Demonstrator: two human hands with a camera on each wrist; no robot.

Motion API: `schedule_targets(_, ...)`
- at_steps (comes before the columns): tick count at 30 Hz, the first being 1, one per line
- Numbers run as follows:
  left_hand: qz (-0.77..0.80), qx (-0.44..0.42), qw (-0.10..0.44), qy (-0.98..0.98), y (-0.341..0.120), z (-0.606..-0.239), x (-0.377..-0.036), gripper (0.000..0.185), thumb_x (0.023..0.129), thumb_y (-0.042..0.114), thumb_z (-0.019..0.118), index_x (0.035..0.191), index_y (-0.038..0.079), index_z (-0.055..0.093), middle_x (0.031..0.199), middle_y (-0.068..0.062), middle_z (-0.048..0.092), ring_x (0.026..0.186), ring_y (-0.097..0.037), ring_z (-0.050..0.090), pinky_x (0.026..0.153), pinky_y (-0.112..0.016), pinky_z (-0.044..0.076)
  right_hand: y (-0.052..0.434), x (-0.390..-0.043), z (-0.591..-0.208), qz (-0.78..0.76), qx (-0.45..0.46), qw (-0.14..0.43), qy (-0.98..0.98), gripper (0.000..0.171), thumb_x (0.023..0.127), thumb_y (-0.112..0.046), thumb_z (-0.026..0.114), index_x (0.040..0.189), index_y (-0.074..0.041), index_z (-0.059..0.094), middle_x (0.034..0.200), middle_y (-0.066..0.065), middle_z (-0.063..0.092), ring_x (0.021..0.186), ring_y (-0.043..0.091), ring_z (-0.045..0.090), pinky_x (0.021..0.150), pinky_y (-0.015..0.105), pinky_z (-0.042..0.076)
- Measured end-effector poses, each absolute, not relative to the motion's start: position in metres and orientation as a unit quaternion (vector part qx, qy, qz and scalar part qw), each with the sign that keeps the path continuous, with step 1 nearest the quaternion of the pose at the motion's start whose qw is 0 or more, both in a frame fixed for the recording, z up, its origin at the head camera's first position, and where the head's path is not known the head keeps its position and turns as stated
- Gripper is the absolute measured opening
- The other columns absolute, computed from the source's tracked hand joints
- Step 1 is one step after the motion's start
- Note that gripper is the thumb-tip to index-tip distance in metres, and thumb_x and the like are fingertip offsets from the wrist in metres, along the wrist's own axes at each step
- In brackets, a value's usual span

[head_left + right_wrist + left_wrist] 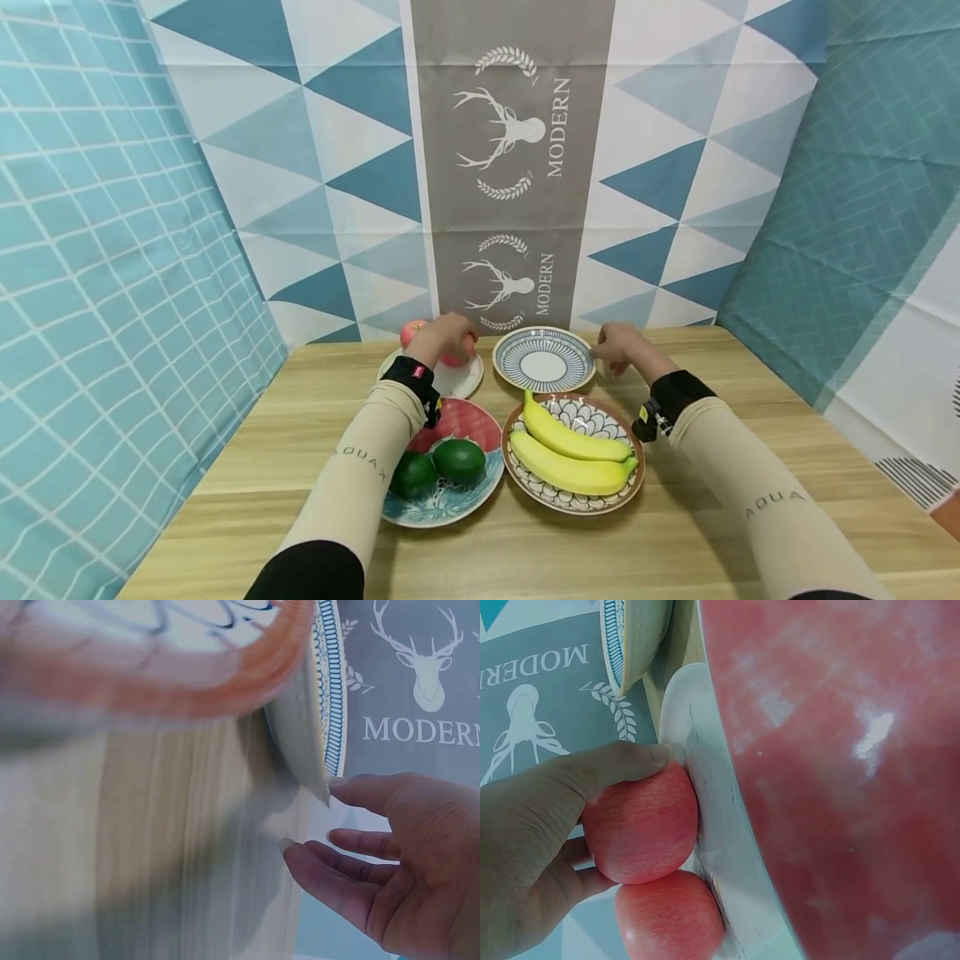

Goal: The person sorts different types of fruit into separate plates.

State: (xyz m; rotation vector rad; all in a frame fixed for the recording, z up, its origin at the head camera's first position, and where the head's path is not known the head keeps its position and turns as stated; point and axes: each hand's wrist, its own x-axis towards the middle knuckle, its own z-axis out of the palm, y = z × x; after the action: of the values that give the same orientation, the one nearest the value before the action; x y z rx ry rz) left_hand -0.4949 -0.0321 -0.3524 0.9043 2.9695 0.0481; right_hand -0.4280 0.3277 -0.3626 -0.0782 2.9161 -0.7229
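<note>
Apple [639, 829] within left hand [525, 847] grip

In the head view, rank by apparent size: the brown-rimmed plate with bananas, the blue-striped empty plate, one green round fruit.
1. Brown-rimmed patterned plate, though it sits nearer the camera.
2. Blue-striped empty plate.
3. Green round fruit, clearly smallest.

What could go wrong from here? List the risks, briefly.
1. The left hand grips one apple that touches a second apple on the white plate; lifting it may set the other rolling, perhaps off the plate.
2. The right hand has a fingertip at the rim of the blue-striped plate; with so slight a hold the plate could tip or slide.
3. The banana plate lies just under the right forearm; a sleeve might catch it.
</note>
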Motion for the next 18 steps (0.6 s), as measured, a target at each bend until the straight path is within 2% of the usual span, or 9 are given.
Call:
schedule_targets(3,0.026,0.289,0.021,0.957,-0.033,-0.352,-0.495,0.047,0.079,0.011,0.082,0.125,0.014,0.076,0.123,-0.008,0.07,0.111,-0.028,0.063,0.097,-0.043,0.052,0.323,-0.432,-0.36,-0.242,-0.025,0.082,0.967,0.038,0.104,-0.02,0.067,0.122,0.012,0.057,0.109,0.028,0.064,0.073,0.028,0.072,0.065,0.038,0.063)
schedule_targets(10,0.032,0.29,0.02,0.956,-0.033,-0.349,-0.493,0.048,0.079,0.013,0.083,0.126,0.013,0.076,0.126,-0.009,0.07,0.114,-0.029,0.062,0.097,-0.044,0.053,0.317,-0.442,-0.357,-0.261,-0.008,0.103,0.96,0.032,0.103,-0.018,0.067,0.12,0.008,0.062,0.102,0.022,0.067,0.073,0.024,0.074,0.071,0.038,0.063)
schedule_targets(18,0.023,0.296,0.021,0.955,-0.032,-0.349,-0.492,0.048,0.08,0.014,0.083,0.127,0.012,0.075,0.127,-0.01,0.069,0.116,-0.029,0.061,0.099,-0.043,0.052,0.31,-0.447,-0.358,-0.316,0.03,0.125,0.94,0.038,0.099,-0.013,0.067,0.127,0.012,0.057,0.114,0.026,0.064,0.074,0.022,0.072,0.071,0.035,0.063)
